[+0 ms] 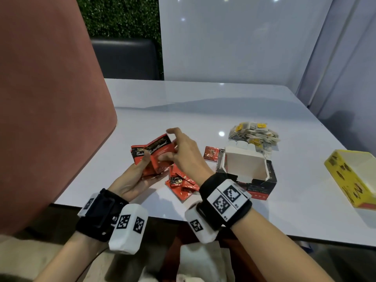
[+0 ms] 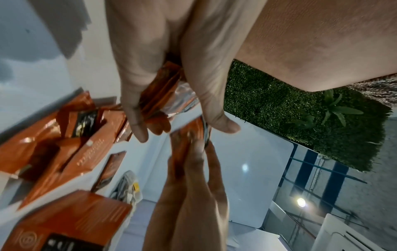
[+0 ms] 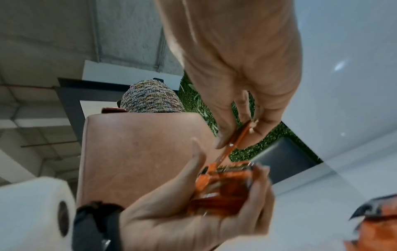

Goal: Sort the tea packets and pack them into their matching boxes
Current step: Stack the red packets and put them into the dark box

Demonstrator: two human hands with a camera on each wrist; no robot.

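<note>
While the left hand [image 1: 130,180] clutches a stack of red packets [image 1: 150,157] at centre frame, the right hand [image 1: 183,153] pinches one more onto it. Gathering reds, I'd say; next they go into the open red box [image 1: 250,176] right of centre. Loose red packets [image 1: 183,184] and the heap of yellow-tagged tea bags [image 1: 254,133] crowd round that box; the yellow box [image 1: 350,178] waits at the right edge.

A glossy white rectangular table [image 1: 234,110] fills the middle of the head view. A tall reddish-brown upholstered chair back [image 1: 46,94] stands at its left edge. Beyond the far edge sits a dark padded seat [image 1: 124,58], backed by a green artificial-foliage wall [image 1: 120,17] and pale glossy wall panels [image 1: 234,37].
</note>
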